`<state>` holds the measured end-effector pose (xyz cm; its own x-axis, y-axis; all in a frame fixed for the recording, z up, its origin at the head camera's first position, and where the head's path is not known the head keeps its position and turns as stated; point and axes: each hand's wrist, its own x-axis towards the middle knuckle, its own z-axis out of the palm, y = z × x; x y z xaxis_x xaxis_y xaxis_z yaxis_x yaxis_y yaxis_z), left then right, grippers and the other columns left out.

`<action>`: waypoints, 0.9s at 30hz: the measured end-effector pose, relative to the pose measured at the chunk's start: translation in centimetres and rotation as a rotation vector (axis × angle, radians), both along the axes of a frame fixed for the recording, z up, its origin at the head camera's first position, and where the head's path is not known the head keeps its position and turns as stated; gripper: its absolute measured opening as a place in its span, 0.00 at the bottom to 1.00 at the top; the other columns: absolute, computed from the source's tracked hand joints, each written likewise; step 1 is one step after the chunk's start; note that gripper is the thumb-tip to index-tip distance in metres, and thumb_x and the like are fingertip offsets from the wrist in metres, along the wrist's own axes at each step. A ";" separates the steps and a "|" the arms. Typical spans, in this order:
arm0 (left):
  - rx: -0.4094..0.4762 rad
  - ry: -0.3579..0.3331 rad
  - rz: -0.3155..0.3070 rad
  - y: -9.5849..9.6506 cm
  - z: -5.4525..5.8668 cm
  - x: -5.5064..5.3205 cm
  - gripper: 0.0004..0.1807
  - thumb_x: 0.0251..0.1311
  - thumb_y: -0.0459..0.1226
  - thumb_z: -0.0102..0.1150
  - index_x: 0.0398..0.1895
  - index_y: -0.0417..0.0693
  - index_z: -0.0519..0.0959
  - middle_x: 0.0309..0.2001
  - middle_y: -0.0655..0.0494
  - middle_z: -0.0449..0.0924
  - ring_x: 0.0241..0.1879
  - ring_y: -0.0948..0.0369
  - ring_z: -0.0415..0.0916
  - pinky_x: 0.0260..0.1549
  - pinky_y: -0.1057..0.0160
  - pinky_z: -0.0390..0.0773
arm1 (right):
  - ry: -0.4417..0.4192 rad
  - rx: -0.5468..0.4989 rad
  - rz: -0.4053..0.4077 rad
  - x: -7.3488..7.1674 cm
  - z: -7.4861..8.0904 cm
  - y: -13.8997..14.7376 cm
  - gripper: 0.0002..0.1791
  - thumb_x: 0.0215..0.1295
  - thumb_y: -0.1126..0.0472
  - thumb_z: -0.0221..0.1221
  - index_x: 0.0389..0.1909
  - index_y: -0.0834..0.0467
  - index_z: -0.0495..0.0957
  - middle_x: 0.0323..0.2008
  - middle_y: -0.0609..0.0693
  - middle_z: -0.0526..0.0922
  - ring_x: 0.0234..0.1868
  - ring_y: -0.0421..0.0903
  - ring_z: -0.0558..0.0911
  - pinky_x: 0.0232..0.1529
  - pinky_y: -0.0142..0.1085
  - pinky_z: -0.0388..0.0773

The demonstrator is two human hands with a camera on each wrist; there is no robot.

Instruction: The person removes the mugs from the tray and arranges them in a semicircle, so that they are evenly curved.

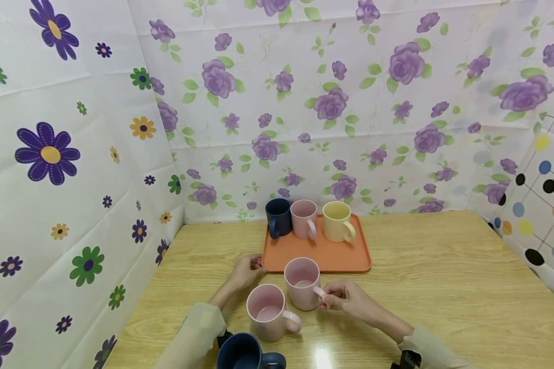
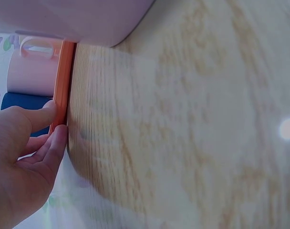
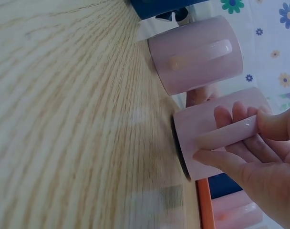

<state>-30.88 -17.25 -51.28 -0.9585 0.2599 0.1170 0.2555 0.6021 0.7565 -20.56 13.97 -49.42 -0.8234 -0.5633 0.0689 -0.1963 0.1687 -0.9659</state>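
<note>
My left hand (image 1: 246, 271) pinches the front left corner of an orange tray (image 1: 304, 259); the left wrist view shows thumb and fingers at the tray's rim (image 2: 63, 90). With my right hand (image 1: 351, 300) I grip the handle of a pink mug (image 1: 300, 294) just in front of the tray. In the right wrist view that mug (image 3: 190, 126) has a dark shadow along its base, close over the table. Toward the back of the tray stand a dark blue mug (image 1: 281, 220), another pink mug (image 1: 302, 223) and a yellow mug (image 1: 336, 223).
Nearer to me, a pink mug (image 1: 268, 320) stands upright beside the held one, its handle to the right. A dark blue mug (image 1: 240, 353) is at the bottom edge of the head view. Behind the wooden table (image 1: 424, 266) hangs flowered cloth (image 1: 304, 107).
</note>
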 end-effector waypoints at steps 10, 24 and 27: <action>-0.002 -0.013 0.000 -0.1 -0.1 -0.1 0.25 0.57 0.29 0.64 0.58 0.26 0.72 0.39 0.43 0.82 0.38 0.55 0.80 0.39 0.61 0.81 | -0.009 -0.009 0.034 0.3 -0.1 0.2 0.14 0.68 0.63 0.56 0.38 0.73 0.79 0.35 0.73 0.82 0.35 0.40 0.83 0.41 0.31 0.81; -0.018 -0.003 -0.013 -0.2 -0.2 -0.2 0.26 0.57 0.30 0.64 0.58 0.26 0.72 0.39 0.44 0.82 0.37 0.57 0.80 0.38 0.64 0.81 | 0.041 0.020 0.098 0.1 0.1 0.4 0.12 0.70 0.61 0.55 0.37 0.67 0.80 0.35 0.70 0.83 0.35 0.37 0.81 0.39 0.30 0.79; -0.012 -0.003 -0.015 -0.2 -0.1 -0.1 0.26 0.57 0.30 0.64 0.58 0.26 0.72 0.39 0.43 0.82 0.37 0.56 0.80 0.37 0.64 0.81 | 0.044 0.033 0.108 0.1 0.3 0.5 0.12 0.70 0.60 0.54 0.38 0.66 0.80 0.35 0.69 0.83 0.36 0.37 0.80 0.40 0.31 0.78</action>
